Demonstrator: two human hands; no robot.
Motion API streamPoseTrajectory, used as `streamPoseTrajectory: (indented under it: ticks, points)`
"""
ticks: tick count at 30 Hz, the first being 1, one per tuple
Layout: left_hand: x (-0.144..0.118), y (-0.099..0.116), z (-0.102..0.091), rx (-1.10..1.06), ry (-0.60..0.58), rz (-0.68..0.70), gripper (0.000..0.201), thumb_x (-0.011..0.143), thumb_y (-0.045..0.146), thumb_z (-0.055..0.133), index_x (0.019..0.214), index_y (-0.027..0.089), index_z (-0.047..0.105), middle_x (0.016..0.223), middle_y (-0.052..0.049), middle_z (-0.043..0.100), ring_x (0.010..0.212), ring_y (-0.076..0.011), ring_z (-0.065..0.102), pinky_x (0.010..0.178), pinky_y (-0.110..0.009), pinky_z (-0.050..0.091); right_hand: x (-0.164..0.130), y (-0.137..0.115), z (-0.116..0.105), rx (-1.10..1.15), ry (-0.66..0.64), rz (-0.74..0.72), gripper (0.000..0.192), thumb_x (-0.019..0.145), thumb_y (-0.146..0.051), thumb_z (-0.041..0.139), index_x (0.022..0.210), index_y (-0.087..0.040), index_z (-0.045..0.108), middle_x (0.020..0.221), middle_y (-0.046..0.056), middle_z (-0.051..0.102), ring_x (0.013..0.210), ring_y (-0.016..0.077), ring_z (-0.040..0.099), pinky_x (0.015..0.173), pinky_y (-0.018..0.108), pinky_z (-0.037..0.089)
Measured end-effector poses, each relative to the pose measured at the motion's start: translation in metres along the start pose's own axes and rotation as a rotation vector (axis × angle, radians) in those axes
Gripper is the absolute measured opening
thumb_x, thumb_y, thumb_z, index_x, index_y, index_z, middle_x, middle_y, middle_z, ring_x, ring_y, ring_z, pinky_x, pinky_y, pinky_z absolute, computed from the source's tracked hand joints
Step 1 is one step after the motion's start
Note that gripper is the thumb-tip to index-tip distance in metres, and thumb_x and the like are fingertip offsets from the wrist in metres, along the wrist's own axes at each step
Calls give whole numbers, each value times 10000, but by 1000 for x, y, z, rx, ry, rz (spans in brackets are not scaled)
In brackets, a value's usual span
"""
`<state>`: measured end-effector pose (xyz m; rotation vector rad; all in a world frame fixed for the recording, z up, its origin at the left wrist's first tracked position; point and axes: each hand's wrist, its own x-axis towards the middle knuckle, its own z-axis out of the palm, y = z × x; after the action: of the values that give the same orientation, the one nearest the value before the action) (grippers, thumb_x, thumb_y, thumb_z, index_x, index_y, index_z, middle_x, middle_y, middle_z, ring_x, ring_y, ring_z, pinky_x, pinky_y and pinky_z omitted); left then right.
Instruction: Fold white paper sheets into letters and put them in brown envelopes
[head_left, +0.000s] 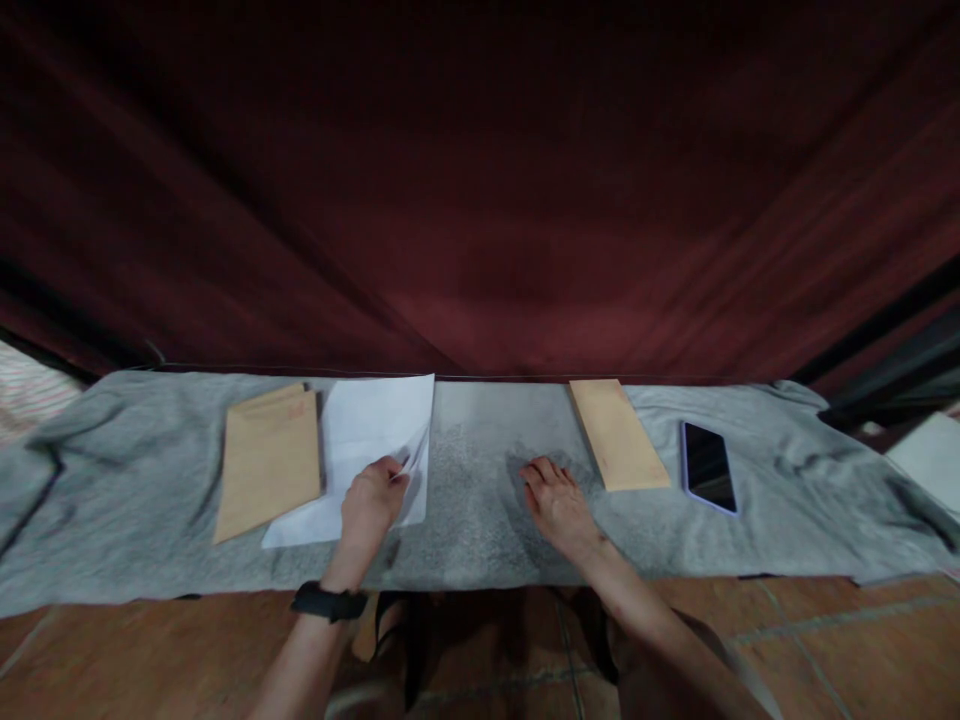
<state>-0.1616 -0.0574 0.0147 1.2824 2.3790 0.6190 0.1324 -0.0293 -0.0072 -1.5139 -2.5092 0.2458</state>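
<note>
- Grey cloth (480, 520) covers the bench across the middle of the frame, wrinkled at both ends; dark red curtain (480, 200) fills the whole upper half.
- Left of centre: wide brown envelope (268, 460) lies flat, just beside the white paper. Looks closed; contents cannot be told.
- White paper (367, 430) sits left of centre, its left edge touching or slightly over the wide envelope. More than one sheet, it seems; right edge is lifted and fanned.
- Left hand (371, 500) is closed, pinching the paper's lower right corner between thumb and fingers; black watch (328, 602) on the wrist.
- Handling judgement: paper is very light, thin, floppy, creases easily; sheets slide on each other. A corner or edge pinch suits it best, as the flat middle gives nothing to grab.
- Right hand (556, 505) at centre is open, palm down, fingers spread flat on the cloth, holding nothing.
- Right of centre: narrow brown envelope (619, 435) lies angled, near the right hand but apart. Flat; whether anything is inside cannot be told.
- Further right: phone (708, 467) with dark screen up, just beside the narrow envelope, not touching.
- Bottom of the frame: reddish tiled floor (112, 650) under the bench.
</note>
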Motion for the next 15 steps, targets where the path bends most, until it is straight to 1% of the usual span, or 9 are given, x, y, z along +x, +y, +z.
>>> streamPoseTrajectory:
  ticks: [1, 3, 7, 9, 10, 12, 14, 15]
  points:
    - [3, -2, -1, -130, -21, -26, 68, 722, 274, 655, 690, 216, 670, 620, -11, 650, 690, -208, 639, 642, -278, 443, 0, -1, -1, -8, -5, -1, 320, 985, -133, 445, 1229, -221, 633, 1248, 96, 643, 1089, 244, 608, 991, 394, 431]
    - [8, -7, -4, -308, -52, -40, 167, 666, 344, 702, 609, 206, 629, 548, 13, 588, 623, -183, 594, 603, -268, 427, 1, -2, -1, -21, -11, 0, 321, 986, -131, 437, 1222, -219, 636, 1253, 99, 644, 1095, 249, 609, 990, 395, 434]
    - [12, -12, -12, -432, -41, -43, 385, 617, 559, 726, 626, 186, 627, 532, 27, 564, 555, -151, 534, 550, -263, 418, 1, -2, 1, -18, -9, 12, 321, 969, -121, 457, 1207, -226, 644, 1259, 102, 648, 1096, 256, 609, 988, 404, 440]
    - [13, -9, -14, -468, -6, -46, 424, 611, 597, 727, 629, 191, 605, 510, 44, 525, 514, -134, 488, 517, -254, 384, 1, -1, 3, 3, 1, 16, 317, 965, -124, 465, 1202, -227, 650, 1254, 99, 652, 1098, 255, 612, 993, 408, 444]
    - [11, -5, -13, -474, 17, -39, 413, 639, 592, 712, 633, 198, 590, 503, 52, 507, 500, -127, 467, 508, -249, 366, 2, 0, 3, 22, 11, 22, 313, 966, -128, 467, 1196, -224, 654, 1249, 97, 655, 1098, 254, 615, 996, 410, 448]
    - [1, 8, -9, -435, 62, 13, 346, 746, 539, 647, 665, 211, 575, 520, 53, 511, 506, -126, 466, 520, -246, 352, 4, 1, 5, 101, 40, 46, 300, 965, -136, 471, 1177, -214, 667, 1228, 97, 668, 1093, 250, 627, 995, 411, 461]
    - [-19, 28, 1, -241, 87, 156, 254, 866, 439, 553, 752, 219, 606, 604, 28, 601, 573, -143, 544, 577, -248, 373, 8, 2, 6, 274, 87, 87, 280, 969, -157, 473, 1154, -200, 679, 1190, 101, 690, 1062, 236, 650, 979, 396, 487]
    - [-33, 39, 7, -107, 54, 220, 232, 906, 398, 519, 806, 223, 633, 656, 11, 645, 611, -154, 584, 598, -252, 377, 11, 3, 6, 397, 105, 114, 269, 977, -183, 470, 1141, -195, 683, 1162, 101, 704, 1029, 224, 666, 958, 381, 505]
